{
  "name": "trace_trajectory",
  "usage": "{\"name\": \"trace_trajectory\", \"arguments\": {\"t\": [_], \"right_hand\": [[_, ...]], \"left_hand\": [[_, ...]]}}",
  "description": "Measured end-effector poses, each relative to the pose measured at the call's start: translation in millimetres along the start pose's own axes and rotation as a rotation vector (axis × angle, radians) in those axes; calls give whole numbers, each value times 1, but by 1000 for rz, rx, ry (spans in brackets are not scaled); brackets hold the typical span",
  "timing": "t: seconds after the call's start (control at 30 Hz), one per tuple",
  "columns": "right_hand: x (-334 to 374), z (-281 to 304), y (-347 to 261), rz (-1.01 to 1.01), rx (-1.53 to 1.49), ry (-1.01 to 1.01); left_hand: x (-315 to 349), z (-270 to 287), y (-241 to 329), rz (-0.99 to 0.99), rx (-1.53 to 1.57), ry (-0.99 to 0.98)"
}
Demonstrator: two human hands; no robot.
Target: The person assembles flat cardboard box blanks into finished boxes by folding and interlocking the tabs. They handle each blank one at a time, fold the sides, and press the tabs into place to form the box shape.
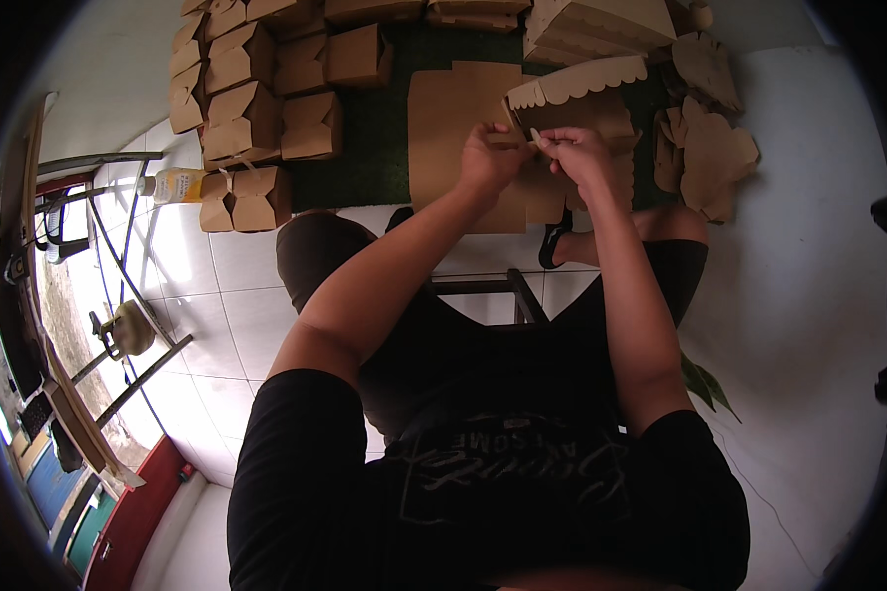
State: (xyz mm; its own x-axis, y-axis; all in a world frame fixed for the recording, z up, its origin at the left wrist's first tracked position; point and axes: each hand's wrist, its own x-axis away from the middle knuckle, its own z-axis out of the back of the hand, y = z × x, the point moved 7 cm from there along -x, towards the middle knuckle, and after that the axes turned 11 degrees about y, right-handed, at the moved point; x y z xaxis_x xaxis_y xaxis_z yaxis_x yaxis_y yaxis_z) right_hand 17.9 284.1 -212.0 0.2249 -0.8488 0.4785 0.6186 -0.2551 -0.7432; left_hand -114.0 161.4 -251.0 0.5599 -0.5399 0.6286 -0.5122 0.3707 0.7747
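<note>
1. Head view, upper centre: left hand (488, 158) and right hand (577, 158) meet on a flat brown cardboard blank (463, 128). Both are closed in a pinch on a scalloped flap (577, 84) at the blank's right edge. The blank is unfolded and hangs partly over the green mat (365, 167).

2. Head view, upper left: folded brown boxes (251, 89) stand in rows on the mat and the white tiled floor (237, 295), touching one another. They read as the finished share of the work, a good dozen or more.

3. Head view, upper right: a stack of flat scalloped blanks (586, 25) lies at the top edge, with loose cut pieces (710, 158) beside it. By the look of it, this is the share left to fold.

4. Head view, left of the hands: a clear bottle with a yellow label (177, 184) lies on its side, touching the nearest boxes.

5. Head view, far left: a metal stand (118, 256) and a small pale pot (128, 330), well apart from the work.

6. Judgement: the piece in hand is at an early fold, none of its walls raised.
</note>
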Motion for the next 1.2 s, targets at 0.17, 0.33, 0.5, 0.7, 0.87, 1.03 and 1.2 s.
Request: {"name": "trace_trajectory", "arguments": {"t": [0.17, 0.33, 0.5, 0.7, 0.87, 1.03, 1.2], "right_hand": [[1, 2, -1, -10, -4, 14], [10, 5, -11, 16, 42, 8], [18, 8, -17, -26, 62, 5], [24, 11, -17, -79, 69, -15], [24, 11, -13, -35, 74, -58], [13, 10, 3, -78, 44, -88], [13, 11, 8, -13, 116, -133]], "left_hand": [[3, 2, 5, -19, 15, 9], [2, 0, 4, -12, 86, -32], [2, -1, 2, 7, 89, -35], [10, -3, 6, 18, 136, -96], [15, -2, 17, -94, -64, -104], [15, -3, 20, -136, -73, -125], [15, -3, 15, -128, -68, -97]]}}
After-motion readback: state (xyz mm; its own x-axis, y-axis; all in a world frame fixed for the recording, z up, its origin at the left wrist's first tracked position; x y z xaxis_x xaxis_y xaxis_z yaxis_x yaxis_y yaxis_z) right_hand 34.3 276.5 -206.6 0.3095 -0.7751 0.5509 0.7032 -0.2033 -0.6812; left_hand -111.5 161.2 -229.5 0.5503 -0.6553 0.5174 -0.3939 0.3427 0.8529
